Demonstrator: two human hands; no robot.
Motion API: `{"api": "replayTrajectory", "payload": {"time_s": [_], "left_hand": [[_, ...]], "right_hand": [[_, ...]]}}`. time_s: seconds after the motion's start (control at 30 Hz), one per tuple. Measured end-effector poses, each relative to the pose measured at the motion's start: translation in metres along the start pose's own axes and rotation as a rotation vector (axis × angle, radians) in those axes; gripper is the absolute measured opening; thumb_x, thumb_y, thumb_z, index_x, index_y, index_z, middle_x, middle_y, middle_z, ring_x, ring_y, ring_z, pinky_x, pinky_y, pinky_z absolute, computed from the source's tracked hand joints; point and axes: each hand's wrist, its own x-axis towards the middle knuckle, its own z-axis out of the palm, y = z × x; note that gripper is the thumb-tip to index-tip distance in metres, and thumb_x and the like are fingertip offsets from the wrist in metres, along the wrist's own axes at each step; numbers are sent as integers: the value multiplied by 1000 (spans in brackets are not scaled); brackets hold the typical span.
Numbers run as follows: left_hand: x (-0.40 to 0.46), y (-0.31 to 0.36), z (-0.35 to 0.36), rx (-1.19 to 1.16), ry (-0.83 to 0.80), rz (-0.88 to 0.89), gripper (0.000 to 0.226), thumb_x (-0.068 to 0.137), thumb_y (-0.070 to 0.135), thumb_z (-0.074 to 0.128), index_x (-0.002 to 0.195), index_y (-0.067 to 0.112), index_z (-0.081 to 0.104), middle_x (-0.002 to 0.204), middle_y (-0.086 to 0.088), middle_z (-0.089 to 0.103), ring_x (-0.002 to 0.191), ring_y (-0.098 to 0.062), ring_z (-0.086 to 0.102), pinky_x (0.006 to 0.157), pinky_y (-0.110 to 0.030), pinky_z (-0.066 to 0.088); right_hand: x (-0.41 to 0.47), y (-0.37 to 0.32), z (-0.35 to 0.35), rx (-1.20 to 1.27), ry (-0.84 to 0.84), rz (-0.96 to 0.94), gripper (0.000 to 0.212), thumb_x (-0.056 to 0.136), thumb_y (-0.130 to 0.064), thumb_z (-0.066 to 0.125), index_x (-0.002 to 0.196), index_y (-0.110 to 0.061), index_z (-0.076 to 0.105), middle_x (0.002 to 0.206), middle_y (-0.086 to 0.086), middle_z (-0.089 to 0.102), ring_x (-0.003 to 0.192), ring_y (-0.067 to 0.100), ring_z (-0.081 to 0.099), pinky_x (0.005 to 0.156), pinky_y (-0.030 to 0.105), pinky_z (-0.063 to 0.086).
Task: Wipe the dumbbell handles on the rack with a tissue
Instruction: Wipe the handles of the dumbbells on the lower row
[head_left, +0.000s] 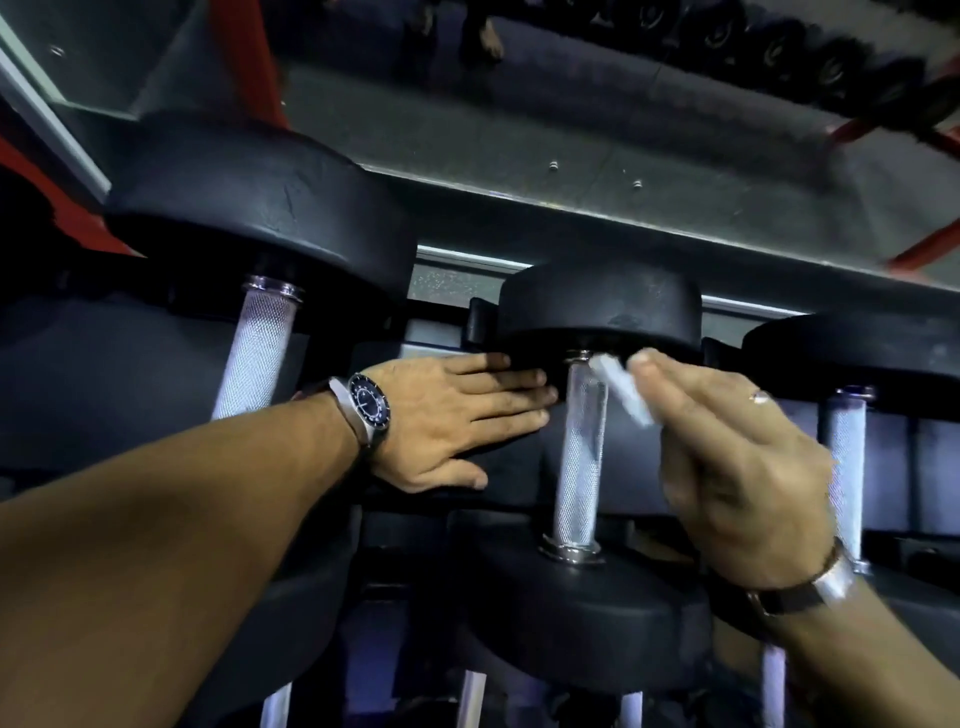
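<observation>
Black dumbbells lie side by side on a dark rack (431, 327), each with a knurled silver handle. The middle handle (579, 457) runs between two round black heads (597, 306). My right hand (727, 457) pinches a small folded white tissue (623, 389) just right of that handle's top end; whether the tissue touches the handle is unclear. My left hand (452, 421), with a watch on its wrist, lies flat with straight fingers on the rack just left of the same handle. Other handles stand at the left (254, 353) and right (847, 457).
A mirror (571, 104) behind the rack reflects the grey gym floor, red rack frames and more dumbbells. A lower row of dumbbells with silver handles (472, 701) shows along the bottom edge. The big left dumbbell head (249, 208) stands taller than its neighbours.
</observation>
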Motion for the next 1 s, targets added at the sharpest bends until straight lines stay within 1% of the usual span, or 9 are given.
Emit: {"api": "replayTrajectory", "payload": {"time_s": [0.1, 0.2, 0.27, 0.4, 0.5, 0.63, 0.73, 0.87, 1.0], "left_hand": [[0, -2, 0, -33, 59, 7, 73, 99, 53, 38, 154, 5, 31, 159, -13, 32, 151, -29, 21, 122, -47, 20], [2, -1, 0, -28, 77, 6, 72, 100, 53, 38, 152, 4, 34, 157, -15, 37, 150, -30, 24, 121, -48, 22], [0, 0, 1, -17, 98, 5, 71, 99, 54, 38, 151, 4, 37, 154, -15, 40, 148, -31, 28, 121, -48, 23], [2, 0, 1, -21, 134, 4, 70, 97, 53, 41, 146, 3, 44, 148, -16, 49, 143, -32, 38, 117, -50, 30], [1, 1, 3, -7, 143, -6, 70, 96, 54, 38, 144, 4, 48, 144, -14, 54, 141, -31, 41, 119, -48, 29], [1, 0, 5, -30, 128, -15, 71, 95, 56, 35, 144, 7, 49, 143, -13, 55, 136, -30, 47, 117, -48, 31], [1, 1, 4, -19, 143, -15, 70, 94, 55, 37, 141, 6, 52, 141, -13, 57, 133, -31, 50, 116, -48, 33], [3, 0, 5, -43, 118, -18, 72, 95, 55, 36, 146, 6, 45, 147, -14, 51, 139, -31, 44, 116, -49, 31], [2, 0, 5, -31, 105, -28, 71, 95, 56, 36, 145, 6, 47, 147, -13, 50, 139, -31, 43, 118, -47, 28]], "right_hand": [[6, 7, 5, -176, -296, -333, 35, 92, -1, 48, 124, 3, 63, 128, 17, 62, 120, 34, 60, 102, 41, 47], [1, 10, 6, -351, -525, -534, 43, 93, -18, 50, 132, 1, 58, 138, 19, 55, 131, 37, 50, 109, 43, 37], [9, 6, 4, -416, -601, -607, 43, 96, -17, 42, 133, 1, 57, 139, 18, 54, 132, 36, 48, 110, 45, 32], [33, -4, 11, -530, -681, -591, 48, 93, -17, 35, 128, 4, 59, 133, 22, 59, 126, 39, 53, 107, 47, 39], [33, -7, 11, -549, -724, -605, 46, 96, -17, 34, 127, 4, 60, 131, 23, 60, 123, 39, 56, 104, 48, 46], [43, -8, 14, -525, -653, -619, 42, 98, -14, 34, 120, 4, 66, 123, 20, 65, 116, 36, 62, 97, 45, 52], [30, -18, 25, -518, -713, -614, 43, 94, -17, 37, 114, 3, 70, 117, 18, 69, 115, 34, 63, 102, 45, 48], [36, -16, 14, -456, -709, -654, 50, 101, -15, 25, 112, 1, 70, 116, 16, 70, 112, 34, 65, 101, 45, 49], [30, -23, 25, -530, -761, -620, 48, 91, -20, 32, 106, -1, 74, 109, 16, 71, 109, 33, 65, 104, 43, 46]]}}
